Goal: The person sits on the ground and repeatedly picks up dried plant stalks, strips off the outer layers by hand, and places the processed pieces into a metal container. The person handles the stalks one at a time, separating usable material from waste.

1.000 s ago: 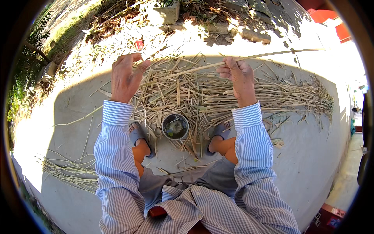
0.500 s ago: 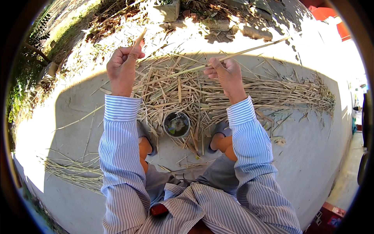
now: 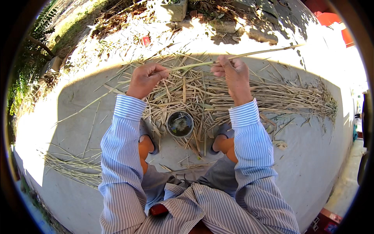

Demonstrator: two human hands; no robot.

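A long, thin plant stalk point(image 3: 191, 65) stretches across in front of me, pale green in the middle and tan toward its right end. My left hand point(image 3: 149, 80) is closed in a pinch on it. Further right, my right hand point(image 3: 233, 76) grips the same stalk between thumb and fingers. Below my hands lies a loose heap of dry husks and stalk pieces point(image 3: 175, 91). A bundle of dry stalks point(image 3: 280, 93) extends from the heap to the right. Between my feet stands a round container point(image 3: 180, 124) with dark liquid and some bits in it.
At the lower left, thin stripped stalks point(image 3: 72, 165) lie on the concrete floor point(image 3: 304, 156). A small red packet point(image 3: 145, 41) rests on the sunlit ground ahead. Beyond it are a concrete block point(image 3: 171, 11) and leaf litter. Red objects point(image 3: 331, 18) stand at the far right.
My left hand has come down and right onto the stalk; the tan strip it held upright no longer shows in it. My right hand keeps its grip on the stalk.
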